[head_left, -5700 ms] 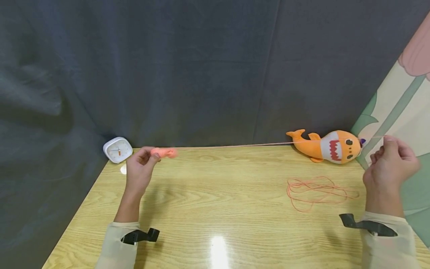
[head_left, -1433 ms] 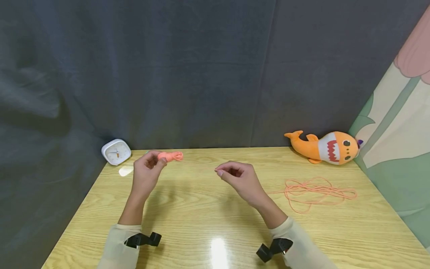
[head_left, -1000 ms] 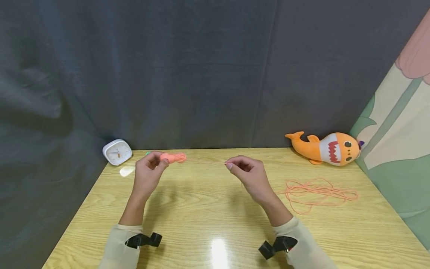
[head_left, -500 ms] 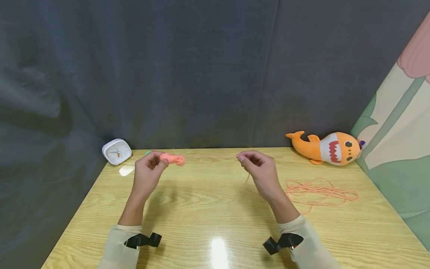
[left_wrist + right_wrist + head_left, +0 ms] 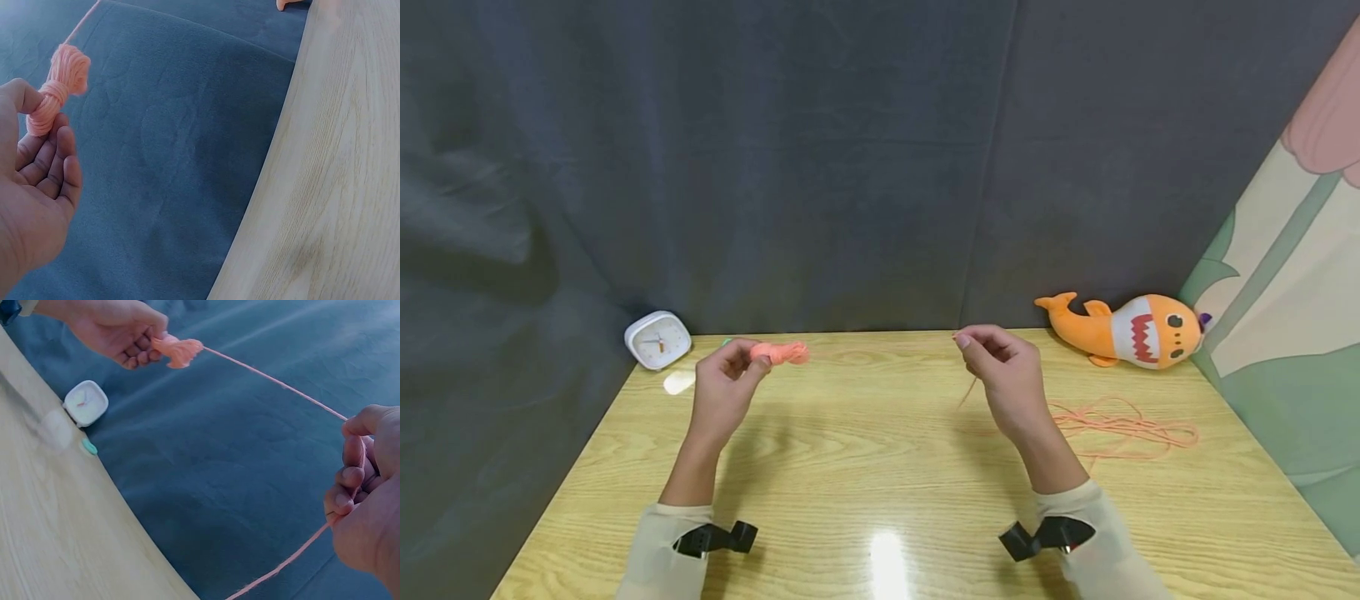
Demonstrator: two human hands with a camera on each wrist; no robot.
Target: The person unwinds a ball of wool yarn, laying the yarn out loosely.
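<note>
My left hand pinches a small wound skein of coral yarn between thumb and fingers, raised over the table's far left part. From the skein's free end a single strand runs taut across to my right hand. That hand pinches the strand between thumb and forefinger, and its other fingers curl over the yarn in the right wrist view. Below the right hand the strand hangs down toward the table. A loose heap of unwound yarn lies on the right side, partly hidden behind the right forearm.
On the wooden table, a white clock stands at the far left corner. Near it lies a small green object. An orange plush shark lies at the back right. A dark curtain hangs along the back edge.
Over the last second or so my right hand has moved right and slightly farther back, away from the skein. Earlier it was far right by the plush shark. The left hand has stayed nearly still.
</note>
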